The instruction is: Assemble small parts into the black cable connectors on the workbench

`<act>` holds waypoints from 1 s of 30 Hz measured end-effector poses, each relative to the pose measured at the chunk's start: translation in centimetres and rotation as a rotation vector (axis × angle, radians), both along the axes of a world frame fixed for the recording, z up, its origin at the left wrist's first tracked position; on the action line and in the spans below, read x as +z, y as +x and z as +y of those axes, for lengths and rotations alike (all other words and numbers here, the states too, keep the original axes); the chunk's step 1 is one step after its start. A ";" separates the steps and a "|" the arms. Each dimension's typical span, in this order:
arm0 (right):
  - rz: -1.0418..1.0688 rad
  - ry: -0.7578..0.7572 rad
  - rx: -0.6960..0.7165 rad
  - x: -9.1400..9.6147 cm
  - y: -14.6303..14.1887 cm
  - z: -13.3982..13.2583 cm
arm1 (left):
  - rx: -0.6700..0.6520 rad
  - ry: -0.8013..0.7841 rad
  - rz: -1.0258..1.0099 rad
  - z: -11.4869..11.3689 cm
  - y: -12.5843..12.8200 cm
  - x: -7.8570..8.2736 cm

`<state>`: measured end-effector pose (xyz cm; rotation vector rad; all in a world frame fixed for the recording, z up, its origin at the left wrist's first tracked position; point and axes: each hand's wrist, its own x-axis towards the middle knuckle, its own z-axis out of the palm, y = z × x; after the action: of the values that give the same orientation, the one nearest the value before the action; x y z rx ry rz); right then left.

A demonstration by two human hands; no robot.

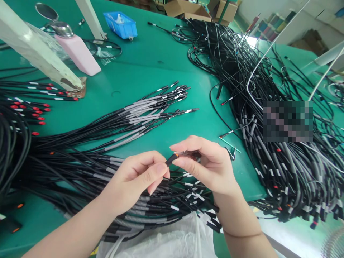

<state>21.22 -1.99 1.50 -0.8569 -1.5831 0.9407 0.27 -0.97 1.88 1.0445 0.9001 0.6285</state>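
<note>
My left hand (139,175) pinches a black cable connector (171,160) between thumb and forefinger, its orange-marked end facing right. Close against that end, the thumb and fingers of my right hand (208,163) are closed around a small shiny metal tool (191,154); its kind is mostly hidden by the fingers. Below both hands lies a thick bundle of black cables (150,218) with grey ribbed sleeves and white labels. A second cable bundle (145,111) stretches across the green table just beyond my left hand.
A large heap of black cables (236,71) covers the right side. Red-tipped cables (34,111) lie at the left beside a white metal post (40,46). Further back are a pink pump bottle (79,53), a blue bin (120,27) and cardboard boxes (188,9).
</note>
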 end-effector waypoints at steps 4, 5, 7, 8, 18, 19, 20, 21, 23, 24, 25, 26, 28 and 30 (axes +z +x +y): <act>-0.003 -0.020 0.007 0.0 0.0 0.0 | 0.043 -0.003 0.044 -0.3 0.3 0.7; -0.002 -0.011 0.005 -0.1 0.0 0.0 | 0.040 0.007 0.055 -0.3 0.3 0.7; 0.000 0.029 0.005 -0.1 0.0 0.0 | 0.017 0.032 0.057 -0.2 0.2 0.5; -0.002 0.053 0.008 -0.1 0.0 0.0 | -0.008 0.044 0.046 -0.1 0.1 0.4; 0.011 0.023 0.025 -0.3 0.0 0.0 | -0.078 0.093 -0.029 0.2 -0.7 -0.9; 0.002 0.036 0.020 -0.3 0.0 0.1 | -0.079 0.090 -0.034 0.2 -0.7 -0.8; -0.008 0.051 0.010 -0.4 0.0 0.1 | -0.080 0.087 -0.037 0.2 -0.7 -0.8; -0.019 0.068 0.000 -0.4 -0.1 0.1 | -0.088 0.080 -0.039 0.3 -0.7 -0.7; -0.039 0.100 -0.007 -0.4 -0.1 0.2 | -0.099 0.064 -0.042 0.3 -0.6 -0.8; -0.042 0.117 -0.001 -0.3 -0.1 0.1 | -0.103 0.054 -0.046 0.3 -0.6 -0.9; -0.042 0.127 0.009 -0.3 -0.1 0.1 | -0.108 0.043 -0.050 0.3 -0.6 -1.0; -0.034 0.132 0.016 -0.2 -0.1 0.1 | -0.110 0.036 -0.054 0.3 -0.6 -1.1; -0.021 0.104 0.023 0.0 -0.1 0.0 | -0.101 0.037 -0.054 0.3 -0.5 -1.1; -0.022 0.047 0.014 0.1 -0.1 0.0 | -0.075 0.053 -0.031 0.2 -0.3 -0.8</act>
<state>21.15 -2.02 1.57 -0.8272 -1.6262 0.9036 -0.06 -0.82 1.07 1.1081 0.8176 0.6064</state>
